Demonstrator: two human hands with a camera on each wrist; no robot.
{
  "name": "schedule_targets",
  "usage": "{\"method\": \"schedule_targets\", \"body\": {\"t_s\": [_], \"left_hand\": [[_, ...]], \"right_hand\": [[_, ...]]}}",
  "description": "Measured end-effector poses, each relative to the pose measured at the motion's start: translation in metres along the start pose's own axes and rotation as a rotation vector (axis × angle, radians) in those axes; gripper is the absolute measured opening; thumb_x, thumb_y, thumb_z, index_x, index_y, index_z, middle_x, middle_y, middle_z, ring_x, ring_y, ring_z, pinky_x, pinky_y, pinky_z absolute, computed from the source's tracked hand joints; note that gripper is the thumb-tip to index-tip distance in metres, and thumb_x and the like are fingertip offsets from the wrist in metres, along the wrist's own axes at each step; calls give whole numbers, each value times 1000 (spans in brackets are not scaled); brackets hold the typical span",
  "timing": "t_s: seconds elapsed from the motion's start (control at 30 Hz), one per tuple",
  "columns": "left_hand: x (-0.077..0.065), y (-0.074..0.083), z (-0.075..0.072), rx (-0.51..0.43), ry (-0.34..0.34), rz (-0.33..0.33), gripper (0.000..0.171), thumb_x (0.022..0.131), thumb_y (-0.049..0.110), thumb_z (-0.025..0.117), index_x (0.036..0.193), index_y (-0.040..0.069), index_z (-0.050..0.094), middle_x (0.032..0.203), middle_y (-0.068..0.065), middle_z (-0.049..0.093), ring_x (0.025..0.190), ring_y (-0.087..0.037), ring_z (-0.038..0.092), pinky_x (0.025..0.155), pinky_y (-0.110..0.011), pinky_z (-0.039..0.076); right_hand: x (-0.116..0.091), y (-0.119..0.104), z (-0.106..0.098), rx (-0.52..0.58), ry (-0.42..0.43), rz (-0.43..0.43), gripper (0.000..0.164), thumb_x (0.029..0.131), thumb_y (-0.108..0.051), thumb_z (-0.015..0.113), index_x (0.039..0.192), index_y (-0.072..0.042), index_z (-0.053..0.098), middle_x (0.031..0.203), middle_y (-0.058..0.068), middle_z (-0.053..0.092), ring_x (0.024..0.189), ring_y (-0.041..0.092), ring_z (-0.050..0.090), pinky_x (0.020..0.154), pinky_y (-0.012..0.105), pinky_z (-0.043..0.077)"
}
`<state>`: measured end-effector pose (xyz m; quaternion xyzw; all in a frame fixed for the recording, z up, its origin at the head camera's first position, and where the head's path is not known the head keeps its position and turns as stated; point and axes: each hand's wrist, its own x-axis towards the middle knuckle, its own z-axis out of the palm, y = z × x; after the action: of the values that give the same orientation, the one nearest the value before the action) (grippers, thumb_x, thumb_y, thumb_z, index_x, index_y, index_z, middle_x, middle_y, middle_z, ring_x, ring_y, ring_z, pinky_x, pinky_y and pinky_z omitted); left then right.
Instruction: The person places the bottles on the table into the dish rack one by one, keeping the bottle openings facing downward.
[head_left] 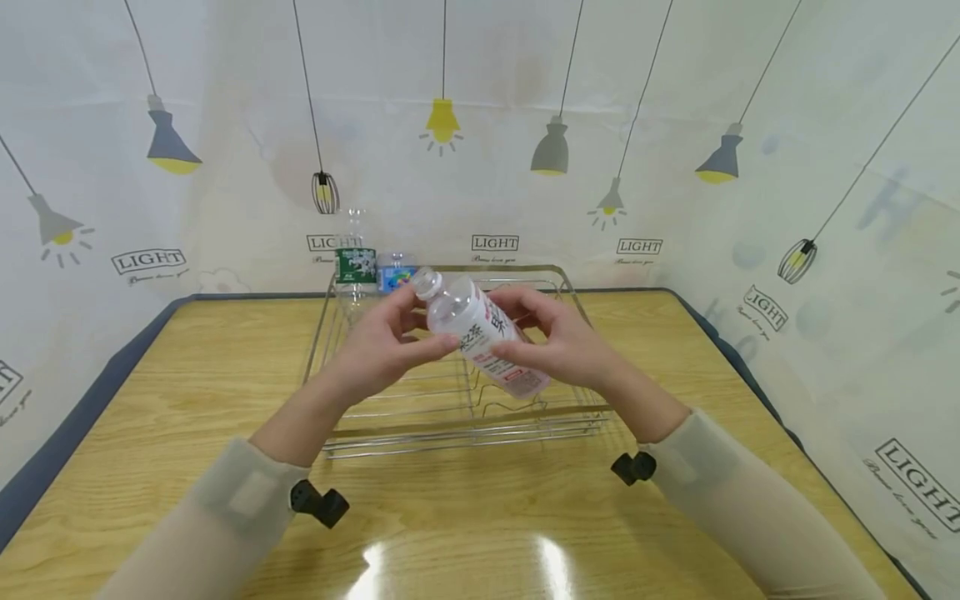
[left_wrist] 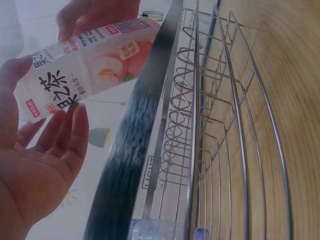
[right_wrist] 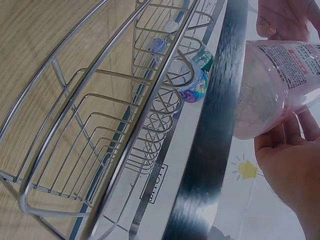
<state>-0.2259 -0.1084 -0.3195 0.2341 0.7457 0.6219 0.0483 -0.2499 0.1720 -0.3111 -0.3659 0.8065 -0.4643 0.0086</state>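
A clear plastic bottle (head_left: 480, 329) with a white and pink peach label is held in the air by both hands. It tilts, with its neck up to the left and base down to the right. My left hand (head_left: 382, 342) grips the upper part, thumb on the near side; the left wrist view shows its fingers curled under the label (left_wrist: 55, 82). My right hand (head_left: 558, 337) holds the lower half. In the right wrist view, its fingers reach around beneath the bottle's base end (right_wrist: 265, 95). Under the bottle is a metal wire rack (head_left: 420, 427).
At the rack's back left, a clear bottle with a green label (head_left: 356, 265) stands beside a bottle with a blue label (head_left: 395, 275). The rack sits on a wooden table (head_left: 480, 508). A lamp-printed cloth (head_left: 510, 192) hangs behind and along the sides.
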Motion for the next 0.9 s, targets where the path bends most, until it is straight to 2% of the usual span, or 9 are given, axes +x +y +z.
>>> {"method": "schedule_targets", "body": {"t_s": [0.23, 0.43, 0.6, 0.7, 0.9], "left_hand": [[-4, 0, -1, -2, -2, 13, 58, 97, 12, 82, 150, 16, 58, 136, -12, 65, 119, -31, 69, 92, -39, 67], [-5, -4, -2, -54, 6, 43, 61, 96, 8, 82, 152, 12, 56, 142, -13, 66, 126, -31, 70, 96, -38, 66], [-11, -11, -10, -123, 35, 13, 69, 96, 0, 78, 158, 8, 48, 147, -19, 62, 126, -23, 70, 95, -35, 66], [-15, -15, -17, -171, 45, -6, 73, 97, -4, 74, 161, 8, 42, 153, -20, 57, 125, -18, 70, 93, -35, 67], [-20, -19, -25, -214, 32, 7, 68, 99, -6, 71, 157, 17, 43, 158, -16, 54, 127, -19, 72, 97, -41, 66]], "right_hand": [[1, -1, 1, -19, -31, 1, 59, 97, -13, 81, 152, -9, 60, 132, 9, 72, 116, 24, 68, 102, 39, 58], [-2, 4, -1, 34, -30, 59, 59, 98, -15, 82, 153, -12, 58, 145, 9, 66, 124, 28, 66, 107, 47, 56], [-8, 14, -8, 45, -2, 90, 63, 98, -12, 82, 154, -8, 55, 152, 12, 63, 135, 31, 62, 118, 54, 50], [-10, 22, -12, 46, 9, 113, 67, 96, -12, 83, 155, -6, 53, 153, 12, 62, 136, 32, 61, 119, 54, 50], [-15, 29, -16, 61, 10, 145, 68, 96, -14, 83, 156, -9, 52, 146, 11, 62, 127, 30, 64, 113, 51, 54]]}}
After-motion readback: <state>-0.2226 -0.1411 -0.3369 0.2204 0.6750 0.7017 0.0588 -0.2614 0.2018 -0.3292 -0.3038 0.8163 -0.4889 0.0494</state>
